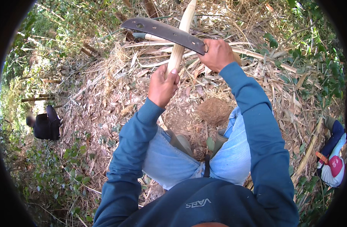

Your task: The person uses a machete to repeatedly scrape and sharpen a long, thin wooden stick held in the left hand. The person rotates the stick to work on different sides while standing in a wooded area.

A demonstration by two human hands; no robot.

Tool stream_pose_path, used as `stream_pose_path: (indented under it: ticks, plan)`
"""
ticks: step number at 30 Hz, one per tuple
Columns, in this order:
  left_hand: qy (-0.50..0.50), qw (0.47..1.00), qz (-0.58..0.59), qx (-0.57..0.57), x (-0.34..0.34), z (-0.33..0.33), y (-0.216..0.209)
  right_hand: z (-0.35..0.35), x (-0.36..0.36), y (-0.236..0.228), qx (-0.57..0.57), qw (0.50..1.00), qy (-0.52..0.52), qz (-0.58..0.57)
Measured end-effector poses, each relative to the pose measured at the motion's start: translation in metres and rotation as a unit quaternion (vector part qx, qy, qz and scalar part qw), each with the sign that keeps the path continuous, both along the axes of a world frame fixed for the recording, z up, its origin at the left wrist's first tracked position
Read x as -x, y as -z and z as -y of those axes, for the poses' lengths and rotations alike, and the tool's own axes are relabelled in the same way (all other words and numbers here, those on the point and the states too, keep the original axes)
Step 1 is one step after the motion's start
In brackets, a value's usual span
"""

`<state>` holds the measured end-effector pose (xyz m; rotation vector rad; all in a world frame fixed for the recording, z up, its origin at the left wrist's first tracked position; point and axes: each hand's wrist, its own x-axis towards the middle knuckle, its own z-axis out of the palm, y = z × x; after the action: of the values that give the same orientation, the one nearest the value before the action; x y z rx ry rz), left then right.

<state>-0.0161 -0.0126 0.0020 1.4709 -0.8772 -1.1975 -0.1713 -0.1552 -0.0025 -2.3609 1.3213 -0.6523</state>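
Observation:
My left hand (pixel 164 85) is closed around the lower part of a pale, peeled shoot (pixel 186 22), which slants up and away from me. In my right hand (pixel 217 55) is the handle of a machete (pixel 166 34), mostly hidden by the fingers. The dark, curved blade has several holes and points to the left. It lies across the shoot above my left hand; whether its edge touches the shoot I cannot tell. Behind the blade, another pale shoot with a greyish tip (pixel 152 37) lies on the ground.
Dry leaves and long peeled strips (pixel 256 56) cover the ground. A brown earthen lump (pixel 214 111) sits between my knees. One person in dark clothes (pixel 46 125) is at the far left, another person (pixel 334 162) at the right edge. Cut stems (pixel 37 99) and green plants (pixel 73 170) stand on the left.

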Motion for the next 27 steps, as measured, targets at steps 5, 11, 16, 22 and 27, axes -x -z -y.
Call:
stream_pose_path:
  ticks: [5,11,16,22,27]
  plan:
    - [-0.01,0.998,0.066,-0.003,-0.004,-0.001,0.001,-0.001,0.005,-0.003,0.042,0.993,-0.099,-0.043]
    - [0.03,0.994,0.102,0.016,-0.005,-0.006,0.013,0.044,0.025,0.002,-0.061,0.988,0.142,0.004]
    - [-0.007,0.987,0.153,0.056,-0.012,0.004,0.018,0.051,0.035,0.013,-0.054,0.975,0.184,0.115]
    - [-0.017,0.999,0.015,0.041,-0.007,0.026,0.016,-0.003,0.012,-0.002,-0.037,0.999,-0.007,0.009]
    - [-0.01,1.0,-0.011,-0.012,-0.012,0.032,0.025,-0.024,-0.011,0.008,0.046,0.992,-0.087,-0.085]
